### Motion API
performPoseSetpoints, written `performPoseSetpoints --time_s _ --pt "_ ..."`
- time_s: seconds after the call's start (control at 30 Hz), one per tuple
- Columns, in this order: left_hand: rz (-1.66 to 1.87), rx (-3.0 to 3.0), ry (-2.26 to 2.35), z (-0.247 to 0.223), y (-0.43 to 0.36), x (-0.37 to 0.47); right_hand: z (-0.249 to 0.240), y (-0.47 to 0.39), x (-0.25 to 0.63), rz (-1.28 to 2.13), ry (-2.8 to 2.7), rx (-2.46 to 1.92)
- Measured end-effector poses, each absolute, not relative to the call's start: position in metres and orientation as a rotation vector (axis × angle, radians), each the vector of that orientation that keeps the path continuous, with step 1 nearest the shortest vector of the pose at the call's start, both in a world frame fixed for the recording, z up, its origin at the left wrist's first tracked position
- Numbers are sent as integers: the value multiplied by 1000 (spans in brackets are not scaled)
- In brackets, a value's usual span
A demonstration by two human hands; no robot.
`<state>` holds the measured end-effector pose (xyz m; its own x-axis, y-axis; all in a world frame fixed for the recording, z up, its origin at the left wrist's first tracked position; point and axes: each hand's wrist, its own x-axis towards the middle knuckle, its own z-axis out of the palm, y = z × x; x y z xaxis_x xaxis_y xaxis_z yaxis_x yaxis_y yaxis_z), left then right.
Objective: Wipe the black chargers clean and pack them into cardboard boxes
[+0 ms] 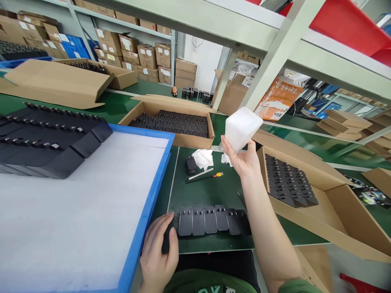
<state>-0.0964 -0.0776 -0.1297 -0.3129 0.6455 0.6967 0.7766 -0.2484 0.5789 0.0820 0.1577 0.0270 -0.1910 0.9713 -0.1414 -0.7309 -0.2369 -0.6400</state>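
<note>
My right hand (242, 160) is raised over the bench, its fingers closed around a white boxy piece with rounded corners (242, 128). Whether that piece is a bottle or a block I cannot tell. Below it, a row of black power adapters (210, 221) lies along the near edge, metal prongs up. My left hand (160, 248) rests at the row's left end, thumb and fingers apart. Something dark shows between them, partly hidden. Farther back lie a single black adapter (191, 165), a crumpled white tissue (203, 158), a white pen-like tool (200, 174) and a dark cable with a yellow-red tip (204, 177).
At left, a blue-rimmed tray (146, 203) with a white liner holds stacked black adapters (61, 146). Cardboard boxes of adapters stand behind (171, 140) and at right (324, 211). A metal shelf frame (265, 53) crosses overhead on the right.
</note>
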Motion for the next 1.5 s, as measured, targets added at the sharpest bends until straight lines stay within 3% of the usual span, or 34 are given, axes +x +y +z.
performPoseSetpoints --time_s 0.37,0.67,0.87,1.03,1.17,1.27,1.43,1.5 --pt "-1603 -1770 -1844 -126 -77 -96 16 162 88 1430 -942 -797" --pt "-1623 -1793 -1818 -126 -77 -96 -9 193 94 622 -1563 -1080" --pt "-1697 -1822 -1833 -119 -79 -95 -22 198 98 312 -1838 -1088" --pt "-1719 -2040 -1674 -88 -92 -87 -14 197 116 -98 -1971 -1067" --pt "-1422 -2582 -1355 -48 -81 -68 10 177 120 -304 -1949 -1138" --pt "-1129 -2805 -1184 -32 -59 -53 28 139 104 -149 -1931 -1015" --pt "-854 -3070 -869 -35 -27 -42 19 95 62 987 -2664 -321" --pt "-796 -3126 -804 -40 -19 -40 6 95 51 1210 -2847 -154"
